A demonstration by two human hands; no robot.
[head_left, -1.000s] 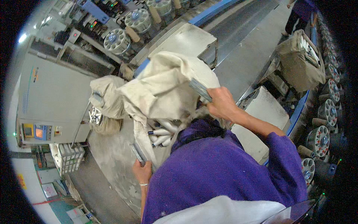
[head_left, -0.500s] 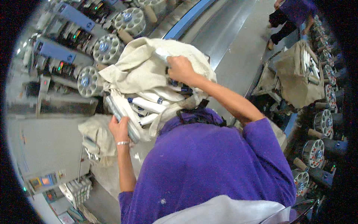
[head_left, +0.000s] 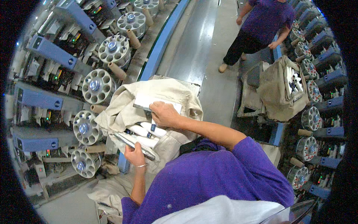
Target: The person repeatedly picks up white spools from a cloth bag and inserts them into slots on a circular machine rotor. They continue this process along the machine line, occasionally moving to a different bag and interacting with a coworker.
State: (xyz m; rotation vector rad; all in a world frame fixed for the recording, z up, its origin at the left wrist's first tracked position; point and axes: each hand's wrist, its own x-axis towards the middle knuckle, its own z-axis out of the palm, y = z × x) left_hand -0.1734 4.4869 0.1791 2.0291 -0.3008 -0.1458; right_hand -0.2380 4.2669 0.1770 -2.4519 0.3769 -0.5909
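A cloth-lined cart with a beige sack (head_left: 121, 106) stands in front of me, full of white yarn bobbins (head_left: 140, 130) with dark blue ends. My left hand (head_left: 135, 154) is closed around a grey metal bar (head_left: 126, 140) along the sack's near left edge. Across the sack, my right hand (head_left: 166, 114) has its fingers curled on a flat white piece with a grey edge (head_left: 147, 100). What that piece belongs to, I cannot tell. The beige cloth covers the far part of the load.
Winding machines with round, holed bobbin magazines (head_left: 97, 86) line the left; another row (head_left: 312, 116) runs along the right. A person in purple (head_left: 266, 20) stands in the aisle behind a second sack cart (head_left: 278, 89) with bobbins. Blue rail (head_left: 160, 44) edges the left machines.
The view has shifted, showing more of the aisle and the other person. My right hand has moved from a blurred white thing to the flat white piece; my left stays on the bar.
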